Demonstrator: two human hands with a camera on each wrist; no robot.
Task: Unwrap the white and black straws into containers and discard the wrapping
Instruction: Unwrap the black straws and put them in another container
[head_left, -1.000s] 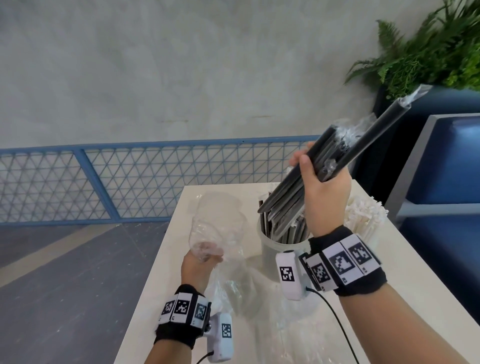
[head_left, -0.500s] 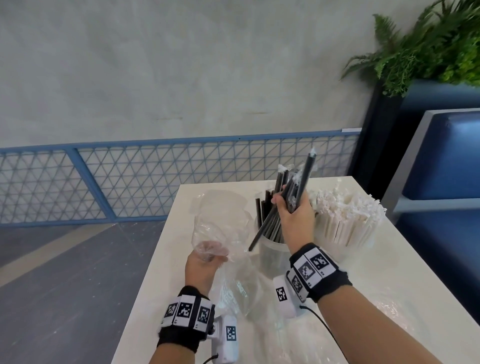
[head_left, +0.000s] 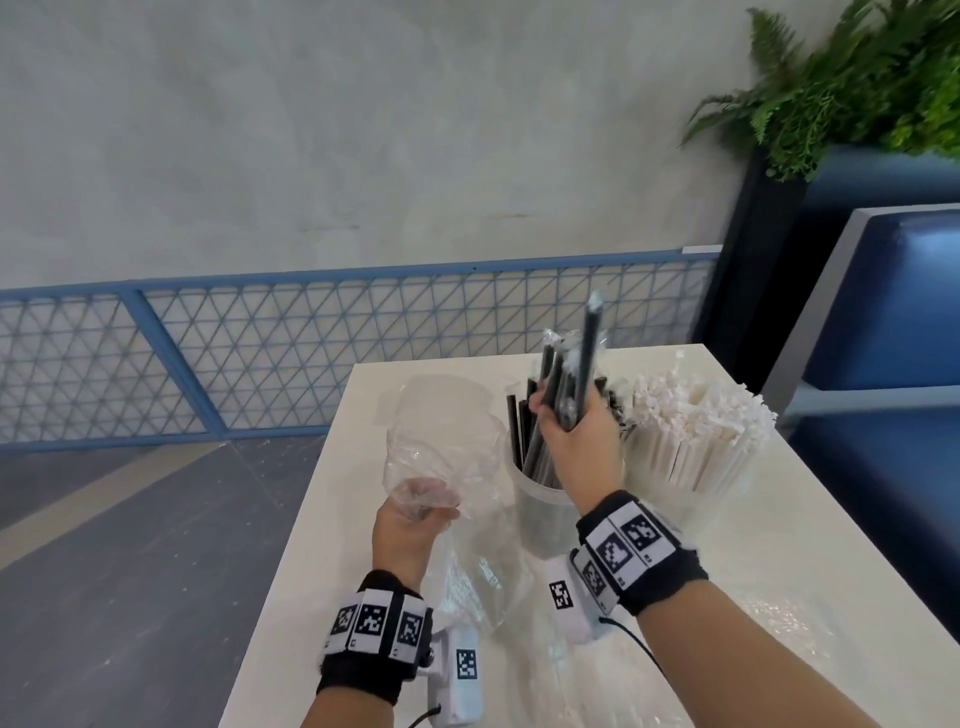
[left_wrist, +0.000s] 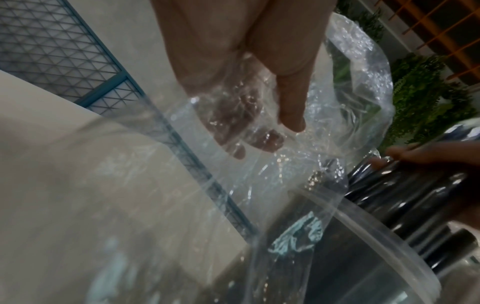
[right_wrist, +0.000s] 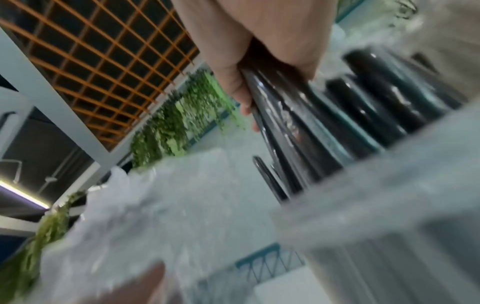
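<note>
Black straws (head_left: 563, 387) gripped in my right hand (head_left: 582, 447) above the clear cup (head_left: 540, 514); clear plastic wrapping (head_left: 441, 441) held in my left hand (head_left: 410, 519).

My right-hand fingers are curled firmly round a bundle of black straws, some with film on their upper ends; the bundle stands nearly upright, its lower ends inside the cup among other black straws. My left-hand fingers are closed on a gathered fold of the wrapping, thumb on top, just left of the cup. White straws (head_left: 696, 431) stand packed together immediately right of the cup on the white table (head_left: 779, 545). More clear film (head_left: 483, 582) lies on the table between my wrists.
</note>
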